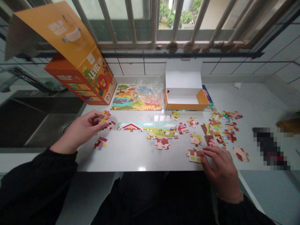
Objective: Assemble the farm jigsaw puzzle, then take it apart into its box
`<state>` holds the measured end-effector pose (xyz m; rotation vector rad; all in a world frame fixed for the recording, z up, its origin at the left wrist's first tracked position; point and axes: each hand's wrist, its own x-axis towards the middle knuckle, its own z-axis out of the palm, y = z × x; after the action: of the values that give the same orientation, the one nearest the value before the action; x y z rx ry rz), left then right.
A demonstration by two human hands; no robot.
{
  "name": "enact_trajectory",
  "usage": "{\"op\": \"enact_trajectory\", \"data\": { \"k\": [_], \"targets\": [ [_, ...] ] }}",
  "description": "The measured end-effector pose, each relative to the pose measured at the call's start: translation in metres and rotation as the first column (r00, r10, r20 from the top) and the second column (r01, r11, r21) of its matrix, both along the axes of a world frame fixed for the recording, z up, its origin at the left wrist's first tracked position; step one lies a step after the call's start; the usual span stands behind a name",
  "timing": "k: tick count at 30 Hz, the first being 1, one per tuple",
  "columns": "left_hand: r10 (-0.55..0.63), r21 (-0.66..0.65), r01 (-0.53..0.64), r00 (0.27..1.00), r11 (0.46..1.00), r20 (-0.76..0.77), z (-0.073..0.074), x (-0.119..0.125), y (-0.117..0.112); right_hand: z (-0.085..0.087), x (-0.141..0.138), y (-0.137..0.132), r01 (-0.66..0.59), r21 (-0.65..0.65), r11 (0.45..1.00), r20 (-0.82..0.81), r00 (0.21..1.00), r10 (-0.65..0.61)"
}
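My left hand (83, 129) is at the left of the counter, thumb and fingers closed on a yellow-and-red puzzle piece (104, 119), partly hidden by the fingers. Beside the thumb is a dark red piece (112, 124), and a multicoloured piece (100, 143) lies nearer me. My right hand (221, 170) has thumb and index finger at the right edge of a brown piece with a white fence (194, 155). Between the hands lies a joined farm section (162, 132) with sheep. A red-roof strip (130, 126) adjoins its left, and a cow-patterned piece (162, 143) its lower edge.
Loose pieces (214, 123) are scattered at the right. An open orange-and-white box (185, 104) stands behind, beside a jungle picture (126, 101) under clear plastic wrap (152, 89). A tall orange puzzle box (93, 75) stands by the sink (44, 125). A blurred dark object (270, 148) lies far right.
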<state>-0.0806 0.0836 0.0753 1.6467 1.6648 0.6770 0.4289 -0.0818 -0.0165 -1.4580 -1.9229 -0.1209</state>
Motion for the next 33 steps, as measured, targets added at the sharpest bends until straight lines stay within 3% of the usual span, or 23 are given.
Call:
{"op": "enact_trajectory", "data": {
  "k": [2, 4, 7, 12, 18, 22, 29, 33],
  "targets": [
    [0.103, -0.091, -0.083, 0.962, 0.992, 0.252, -0.010, 0.026, -0.022, 0.003, -0.007, 0.001, -0.012, -0.005, 1.000, -0.038, 0.999, 0.011],
    [0.203, -0.208, -0.119, 0.869, 0.971, 0.451, -0.022, 0.058, -0.045, 0.008, -0.020, 0.002, -0.041, -0.018, 0.999, -0.086, 0.996, 0.040],
    [0.278, -0.367, -0.027, 0.705, 0.930, 0.653, -0.040, 0.106, -0.077, 0.016, -0.045, -0.001, -0.127, -0.066, 0.990, -0.171, 0.979, 0.114],
    [0.314, -0.476, 0.179, 0.550, 0.861, 0.774, -0.052, 0.168, -0.114, 0.027, -0.088, -0.010, -0.265, -0.188, 0.946, -0.291, 0.935, 0.203],
    [0.445, -0.547, 0.216, 0.384, 0.809, 0.809, -0.057, 0.207, -0.138, 0.025, -0.110, -0.015, -0.253, -0.354, 0.900, -0.456, 0.887, 0.071],
    [0.466, -0.566, 0.218, 0.377, 0.795, 0.800, -0.058, 0.214, -0.147, 0.020, -0.110, -0.013, -0.231, -0.379, 0.896, -0.491, 0.871, 0.017],
    [0.403, -0.575, 0.281, 0.486, 0.768, 0.775, -0.064, 0.211, -0.148, 0.021, -0.106, -0.010, -0.223, -0.405, 0.887, -0.511, 0.859, -0.018],
    [0.395, -0.579, 0.281, 0.504, 0.766, 0.768, -0.066, 0.211, -0.147, 0.016, -0.104, -0.011, -0.270, -0.456, 0.848, -0.603, 0.795, -0.071]
  ]
}}
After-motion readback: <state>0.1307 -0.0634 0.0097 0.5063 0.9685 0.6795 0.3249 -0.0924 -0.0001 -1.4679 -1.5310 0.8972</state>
